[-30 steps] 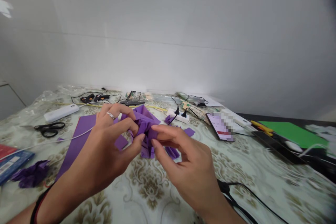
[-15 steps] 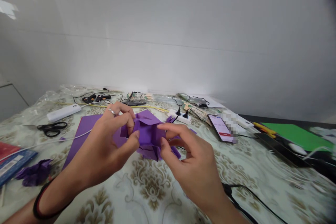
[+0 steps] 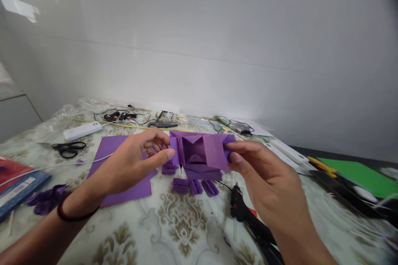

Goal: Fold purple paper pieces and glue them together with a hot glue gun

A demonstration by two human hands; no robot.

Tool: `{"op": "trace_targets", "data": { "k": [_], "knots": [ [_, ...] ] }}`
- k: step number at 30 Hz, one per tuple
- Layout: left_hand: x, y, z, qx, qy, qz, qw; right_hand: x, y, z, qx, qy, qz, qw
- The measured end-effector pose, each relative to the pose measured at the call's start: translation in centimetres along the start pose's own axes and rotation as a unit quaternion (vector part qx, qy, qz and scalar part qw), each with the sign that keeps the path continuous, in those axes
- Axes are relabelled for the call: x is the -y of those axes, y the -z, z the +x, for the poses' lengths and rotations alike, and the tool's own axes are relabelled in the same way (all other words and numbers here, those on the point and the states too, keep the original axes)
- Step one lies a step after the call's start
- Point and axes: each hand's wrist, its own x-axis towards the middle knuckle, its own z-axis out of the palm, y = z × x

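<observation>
A folded purple paper box [image 3: 214, 153] with flaps is held up between both hands, its hollow middle facing me. My left hand [image 3: 139, 155] pinches its left flap between thumb and fingers. On the opposite side, my right hand [image 3: 264, 169] grips the right edge the same way. Below the box, several small folded purple paper pieces [image 3: 195, 187] lie on the tablecloth. A black glue gun [image 3: 238, 203] rests by my right hand, its rear partly hidden by the wrist. Purple paper sheets [image 3: 133, 190] lie under my left forearm.
Black scissors [image 3: 69, 149] and a white power bank-like device [image 3: 82, 131] are at left, near crumpled purple paper [image 3: 46, 199]. More glue guns [image 3: 120, 116] lie at the back. Green sheets [image 3: 357, 176] and a yellow-handled tool [image 3: 323, 166] are at right. A white cable crosses the left side.
My hands have moved apart, and the box now appears wider, its flaps spread to the sides. The small folded pieces and the glue gun have come into view.
</observation>
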Motion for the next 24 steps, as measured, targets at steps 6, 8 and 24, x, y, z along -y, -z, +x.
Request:
{"op": "trace_targets", "data": {
  "k": [6,8,24],
  "knots": [
    [1.1,0.0,0.5,0.021,-0.024,0.013,0.999,-1.0,-0.6,0.1,0.025,-0.077,0.102,0.992],
    [1.0,0.4,0.6,-0.016,-0.062,0.059,0.996,-0.8,-1.1,0.3,0.020,-0.114,0.136,0.984],
    [-0.9,-0.1,-6.5,0.071,0.093,0.028,0.993,0.6,-2.6,-5.4,0.141,-0.347,0.228,0.899]
  ]
}}
